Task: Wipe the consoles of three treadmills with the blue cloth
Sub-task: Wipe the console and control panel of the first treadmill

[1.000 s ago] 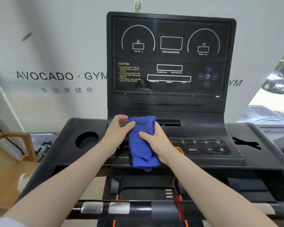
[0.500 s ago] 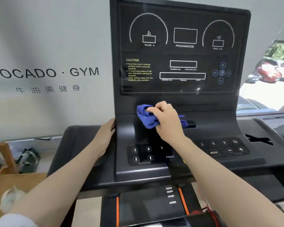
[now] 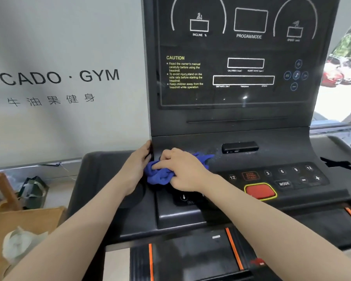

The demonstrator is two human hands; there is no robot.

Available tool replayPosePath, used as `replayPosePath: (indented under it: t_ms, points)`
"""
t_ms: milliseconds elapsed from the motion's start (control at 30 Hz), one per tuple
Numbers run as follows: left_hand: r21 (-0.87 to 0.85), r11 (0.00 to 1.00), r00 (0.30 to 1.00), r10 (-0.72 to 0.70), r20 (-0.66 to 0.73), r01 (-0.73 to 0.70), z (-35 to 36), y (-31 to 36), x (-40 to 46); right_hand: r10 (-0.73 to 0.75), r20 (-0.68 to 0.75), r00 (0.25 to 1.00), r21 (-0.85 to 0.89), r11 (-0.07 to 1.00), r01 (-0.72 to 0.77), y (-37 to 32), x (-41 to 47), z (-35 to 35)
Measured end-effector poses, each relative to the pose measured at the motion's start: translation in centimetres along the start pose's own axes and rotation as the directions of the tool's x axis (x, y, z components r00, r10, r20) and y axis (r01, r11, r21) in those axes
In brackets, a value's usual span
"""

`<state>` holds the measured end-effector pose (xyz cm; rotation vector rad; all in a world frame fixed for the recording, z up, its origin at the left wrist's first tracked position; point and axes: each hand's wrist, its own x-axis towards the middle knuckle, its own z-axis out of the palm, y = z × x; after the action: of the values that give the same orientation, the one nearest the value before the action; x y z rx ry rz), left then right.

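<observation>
R hand bunching cloth on console, lower L corner.
R fingers curled, grip closed on blue cloth, pressing it to the sloped panel below the screen; cloth tail trails R. L hand lies beside it, fingers straight, against console's L edge. Red button & keys to the R.

Fluffy blue cloth on matt black plastic console.
</observation>
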<state>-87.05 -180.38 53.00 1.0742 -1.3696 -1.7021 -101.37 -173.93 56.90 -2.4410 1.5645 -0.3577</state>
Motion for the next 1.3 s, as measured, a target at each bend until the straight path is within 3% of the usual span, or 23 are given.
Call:
replayPosePath:
  t_ms: [100,233,333,467,600,700,833,967,1033,1167,1300]
  points:
    - [0.177,0.982,0.996,0.060,0.065,-0.071,-1.2,-1.2,0.6,-0.090,0.083,0.993,0.075,0.994,0.083,-1.2,-1.8,0.3]
    - [0.177,0.983,0.999,0.050,0.000,-0.050,-1.4,-1.2,0.3,-0.106,0.092,0.990,0.052,0.993,0.101,0.4,-0.9,0.3]
    - [0.172,0.984,0.998,0.049,-0.035,-0.042,-1.5,-1.4,0.3,-0.076,-0.026,0.997,-0.088,0.993,0.073,2.8,0.9,-1.1]
    - [0.321,0.940,0.993,0.121,0.006,-0.117,-0.7,-0.9,-0.7,-0.121,-0.228,0.966,-0.291,0.955,0.051,5.7,0.9,-3.1]
    - [0.340,0.932,0.992,0.127,0.028,-0.129,0.1,-0.4,-1.2,0.020,-0.318,0.948,-0.253,0.962,-0.106,5.5,0.0,-2.9]
    - [0.366,0.922,0.991,0.131,0.020,-0.130,-0.2,-0.7,-1.0,0.188,-0.101,0.977,-0.074,0.978,-0.196,4.6,-1.3,-2.2]
    - [0.344,0.931,0.991,0.134,-0.003,-0.125,-0.1,-0.7,-1.0,0.123,0.082,0.989,0.018,0.992,-0.125,2.7,-4.5,-1.9]
    - [0.312,0.939,0.984,0.172,-0.052,-0.148,0.7,-0.4,-1.2,0.036,0.155,0.987,0.078,0.996,-0.048,2.1,-6.5,-1.9]
    - [0.301,0.940,0.981,0.187,-0.061,-0.160,0.7,-0.4,-1.1,0.127,0.107,0.986,0.037,0.991,-0.131,4.0,-5.6,-2.4]
    - [0.283,0.946,0.983,0.179,-0.044,-0.160,0.3,-0.8,-0.8,0.359,-0.185,0.915,-0.106,0.918,-0.382,7.7,-4.6,-3.1]
    - [0.297,0.943,0.983,0.175,-0.060,-0.149,0.2,-1.0,-0.8,0.412,-0.294,0.863,-0.153,0.871,-0.468,6.3,-5.0,-1.9]
